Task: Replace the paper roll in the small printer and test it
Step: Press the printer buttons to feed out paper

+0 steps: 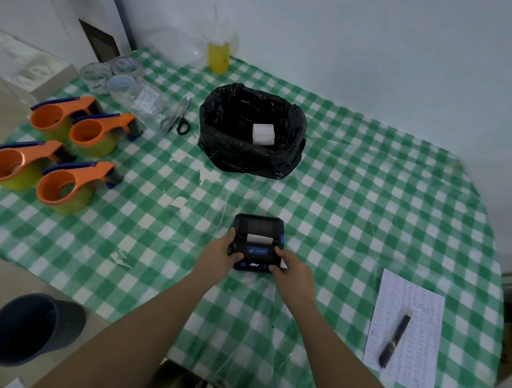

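Both hands, left hand (222, 251) and right hand (291, 268), have fingers clamped round the printer (257, 243) on the desk (358, 204); pressing crooked could probably jam the paper strip (259, 239).

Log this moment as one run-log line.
both hands, left and right, grip small black printer | white paper at slot | display lit

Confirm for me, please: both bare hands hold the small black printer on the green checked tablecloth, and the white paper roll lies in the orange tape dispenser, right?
Not quite. The head view shows the white paper roll in the black plastic bag, not an orange tape dispenser. The rest holds: left hand and right hand hold the small black printer on the green checked tablecloth.
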Tool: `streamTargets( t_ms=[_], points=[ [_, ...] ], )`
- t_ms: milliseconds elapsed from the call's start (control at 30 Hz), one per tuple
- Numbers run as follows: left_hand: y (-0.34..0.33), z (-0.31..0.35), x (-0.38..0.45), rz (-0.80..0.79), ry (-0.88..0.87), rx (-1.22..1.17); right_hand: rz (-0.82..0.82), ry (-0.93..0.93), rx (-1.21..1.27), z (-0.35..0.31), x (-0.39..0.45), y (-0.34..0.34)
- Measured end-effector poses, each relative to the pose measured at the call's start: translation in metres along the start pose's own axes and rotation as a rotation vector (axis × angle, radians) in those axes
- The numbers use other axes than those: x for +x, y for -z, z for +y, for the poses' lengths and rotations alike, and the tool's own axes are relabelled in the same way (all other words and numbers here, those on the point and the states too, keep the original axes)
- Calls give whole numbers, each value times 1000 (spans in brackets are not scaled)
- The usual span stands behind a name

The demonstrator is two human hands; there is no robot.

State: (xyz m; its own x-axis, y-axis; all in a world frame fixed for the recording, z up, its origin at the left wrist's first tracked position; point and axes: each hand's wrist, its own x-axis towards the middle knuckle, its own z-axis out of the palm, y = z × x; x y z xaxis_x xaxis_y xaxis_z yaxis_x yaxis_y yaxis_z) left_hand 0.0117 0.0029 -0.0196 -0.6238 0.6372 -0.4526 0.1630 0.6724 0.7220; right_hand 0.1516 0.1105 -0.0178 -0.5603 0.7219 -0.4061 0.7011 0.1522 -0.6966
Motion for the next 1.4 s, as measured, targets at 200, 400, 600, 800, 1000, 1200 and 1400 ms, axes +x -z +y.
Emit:
streamTargets(
  t_ms=[200,400,600,800,1000,1200,1400],
  points=[
    [1,0,0,1,-1,-15,-2,11,-13,0,-1,0],
    [1,0,0,-3,-2,13,-7,0,2,-1,-3,2],
    [2,0,0,-18,15,21,-19,-4,8,-3,-3,4],
    [2,0,0,-16,6,36,-13,3,23,-3,-3,3],
    [2,1,0,-18,12,39,-12,17,12,-2,-4,4],
    [2,1,-1,-16,15,29,-6,18,10,-3,-5,3],
    [2,1,-1,-17,22,11,-17,8,40,-3,-5,4]
  ],
)
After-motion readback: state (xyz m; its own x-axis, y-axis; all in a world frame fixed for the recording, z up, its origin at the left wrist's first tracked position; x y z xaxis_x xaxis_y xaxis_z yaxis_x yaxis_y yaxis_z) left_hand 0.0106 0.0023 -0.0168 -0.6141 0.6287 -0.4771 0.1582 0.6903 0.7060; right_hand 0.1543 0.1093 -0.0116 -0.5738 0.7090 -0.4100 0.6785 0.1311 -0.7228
